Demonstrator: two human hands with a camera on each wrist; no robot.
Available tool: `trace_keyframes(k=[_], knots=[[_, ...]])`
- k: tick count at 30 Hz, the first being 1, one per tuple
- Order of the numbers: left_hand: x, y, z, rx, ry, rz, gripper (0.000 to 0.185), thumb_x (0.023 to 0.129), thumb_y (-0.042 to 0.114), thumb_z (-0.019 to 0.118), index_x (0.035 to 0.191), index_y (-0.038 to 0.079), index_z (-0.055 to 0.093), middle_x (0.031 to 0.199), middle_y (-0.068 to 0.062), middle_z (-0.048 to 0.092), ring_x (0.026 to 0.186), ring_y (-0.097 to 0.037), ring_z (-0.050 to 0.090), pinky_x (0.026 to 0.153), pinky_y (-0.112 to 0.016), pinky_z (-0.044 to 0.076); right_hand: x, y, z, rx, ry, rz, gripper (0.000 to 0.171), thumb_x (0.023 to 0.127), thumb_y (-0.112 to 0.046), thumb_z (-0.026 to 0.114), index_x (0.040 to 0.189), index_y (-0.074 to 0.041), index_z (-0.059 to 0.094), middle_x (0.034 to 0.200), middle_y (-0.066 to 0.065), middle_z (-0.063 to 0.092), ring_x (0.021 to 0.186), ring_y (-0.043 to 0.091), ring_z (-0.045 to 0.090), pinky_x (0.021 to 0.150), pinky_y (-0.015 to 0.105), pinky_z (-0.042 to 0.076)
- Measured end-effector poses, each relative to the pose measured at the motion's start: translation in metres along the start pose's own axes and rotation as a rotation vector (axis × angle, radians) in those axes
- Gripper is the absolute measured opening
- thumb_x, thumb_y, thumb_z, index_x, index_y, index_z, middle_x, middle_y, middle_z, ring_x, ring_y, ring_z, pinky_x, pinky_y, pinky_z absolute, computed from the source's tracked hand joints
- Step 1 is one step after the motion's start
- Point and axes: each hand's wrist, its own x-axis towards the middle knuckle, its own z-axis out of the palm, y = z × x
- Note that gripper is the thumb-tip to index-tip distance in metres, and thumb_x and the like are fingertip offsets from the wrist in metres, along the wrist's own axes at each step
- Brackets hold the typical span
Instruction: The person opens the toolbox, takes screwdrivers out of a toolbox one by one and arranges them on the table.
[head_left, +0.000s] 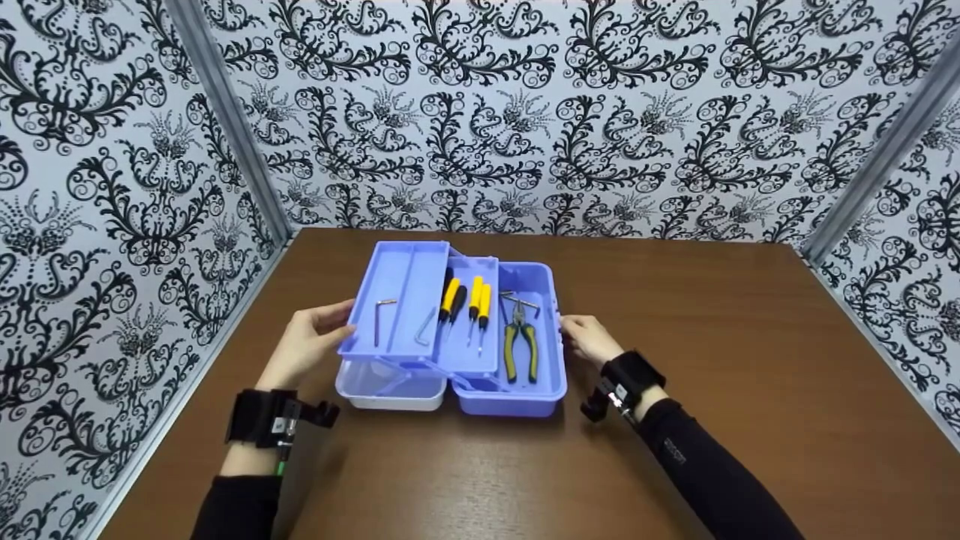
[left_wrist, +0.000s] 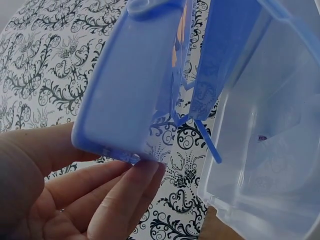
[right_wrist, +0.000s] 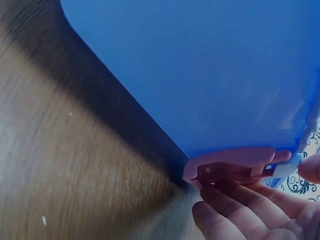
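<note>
Got a left hand (head_left: 304, 341) pinching the left edge of the top tray (head_left: 390, 281) — with two hex keys (head_left: 377, 326) inside, above a clear lid (head_left: 394, 403). Then screwdrivers (head_left: 484, 300) in the middle tray (head_left: 461, 358), pliers (head_left: 519, 328) in the bottom of the blue toolbox (head_left: 514, 406), open on the table (head_left: 480, 472) — and, at right, a right hand (head_left: 592, 339) gripping the pink latch (right_wrist: 240, 156).

blue toolbox (head_left: 510, 407) | open on brown table (head_left: 465, 480) | two trays (head_left: 394, 277) raised leftward | translucent lid (head_left: 394, 402) beneath | pink latch (right_wrist: 230, 157), position unclear
</note>
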Motion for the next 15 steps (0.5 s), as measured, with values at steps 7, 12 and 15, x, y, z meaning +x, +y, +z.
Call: trace_keyframes(k=[7,12,15], knots=[[-0.0013,-0.0006,-0.0001,-0.008,-0.011,-0.008,0.051,0.093,0.0,0.061,0.141,-0.009,0.045,0.137,-0.031,0.054,0.12,-0.043,0.06,0.091,-0.022,0.056,0.0001,0.0016,0.0007,-0.005,-0.001,-0.006,0.044,0.104,-0.02,0.041,0.131,0.011,0.055,0.112,0.014,0.067,0.093,0.013,0.062,0.08,0.027,0.053],[-0.0015,0.0,-0.0011,-0.009,-0.016,-0.008,0.052,0.093,0.001,0.062,0.141,-0.009,0.045,0.138,-0.03,0.054,0.121,-0.042,0.059,0.092,-0.022,0.056,0.0012,0.0008,0.0018,-0.119,0.046,-0.079,0.04,0.104,-0.018,0.043,0.125,0.01,0.062,0.111,0.018,0.071,0.093,0.014,0.066,0.089,0.031,0.056],[-0.0013,-0.0001,-0.0013,-0.006,-0.017,-0.007,0.052,0.093,0.001,0.062,0.141,-0.008,0.045,0.137,-0.03,0.054,0.121,-0.042,0.059,0.092,-0.022,0.055,0.0013,-0.0015,0.0011,-0.301,0.096,-0.139,0.038,0.103,-0.02,0.044,0.117,0.006,0.068,0.107,0.019,0.071,0.093,0.02,0.066,0.09,0.036,0.054]])
